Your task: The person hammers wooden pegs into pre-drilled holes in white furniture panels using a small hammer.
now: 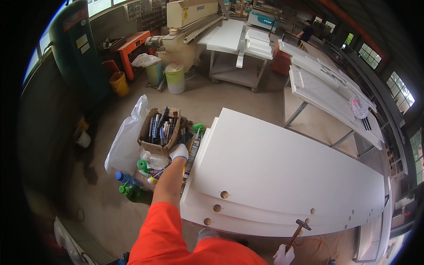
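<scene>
My left hand (179,152), in a white knit glove, reaches out among the supplies left of the white panels. It is right beside a torn cardboard box (155,148) full of marker pens (160,128); its fingers are turned away and I cannot see what they touch. Close by lie a sealant tube (192,152), a clear plastic bottle (156,160) and a green roll (142,165). Low in the view, my gloved right hand (283,255) is closed around the handle of a hammer (298,230), head up, over the near edge of the stacked white panels (282,172).
Round holes (225,194) run along the panels' near edge. Green bottles (132,192) and a plastic sheet (128,137) sit at the left. Beyond stand a paint bucket (175,78), a panel cart (234,73) and a long table (327,86). A person (306,33) is far off.
</scene>
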A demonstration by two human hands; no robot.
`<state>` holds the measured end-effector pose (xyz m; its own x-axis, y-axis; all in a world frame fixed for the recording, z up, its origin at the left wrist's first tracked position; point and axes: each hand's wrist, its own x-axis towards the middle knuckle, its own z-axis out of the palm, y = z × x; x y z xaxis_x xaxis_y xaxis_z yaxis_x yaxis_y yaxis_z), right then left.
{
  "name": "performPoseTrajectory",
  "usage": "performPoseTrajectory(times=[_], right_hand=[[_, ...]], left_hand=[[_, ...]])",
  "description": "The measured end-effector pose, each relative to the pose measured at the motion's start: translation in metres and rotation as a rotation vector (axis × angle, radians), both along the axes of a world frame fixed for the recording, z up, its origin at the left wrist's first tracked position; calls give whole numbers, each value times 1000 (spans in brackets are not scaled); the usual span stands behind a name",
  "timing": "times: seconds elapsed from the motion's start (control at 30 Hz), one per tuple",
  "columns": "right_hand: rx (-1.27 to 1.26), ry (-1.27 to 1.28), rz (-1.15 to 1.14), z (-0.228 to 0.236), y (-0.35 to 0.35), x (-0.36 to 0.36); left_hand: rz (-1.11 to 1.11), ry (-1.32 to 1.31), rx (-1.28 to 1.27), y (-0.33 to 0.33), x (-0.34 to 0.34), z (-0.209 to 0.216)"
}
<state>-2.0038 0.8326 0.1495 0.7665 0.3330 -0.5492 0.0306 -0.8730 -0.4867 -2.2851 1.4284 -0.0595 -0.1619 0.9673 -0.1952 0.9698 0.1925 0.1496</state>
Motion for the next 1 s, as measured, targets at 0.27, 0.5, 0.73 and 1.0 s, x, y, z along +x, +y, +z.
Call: performPoseTrajectory(times=[0.27, 0.5, 0.73, 1.0], right_hand=[[223, -67, -335, 38, -1, -30], [847, 22, -239, -50, -77, 67], [997, 130, -141, 23, -116, 152], [704, -136, -130, 9, -200, 211]], left_hand=[[-57, -78, 111, -28, 12, 54], [-223, -1331, -2, -192, 157, 189], [-522, -1728, -849, -487, 320, 241], [-528, -1729, -920, -649, 416, 196]])
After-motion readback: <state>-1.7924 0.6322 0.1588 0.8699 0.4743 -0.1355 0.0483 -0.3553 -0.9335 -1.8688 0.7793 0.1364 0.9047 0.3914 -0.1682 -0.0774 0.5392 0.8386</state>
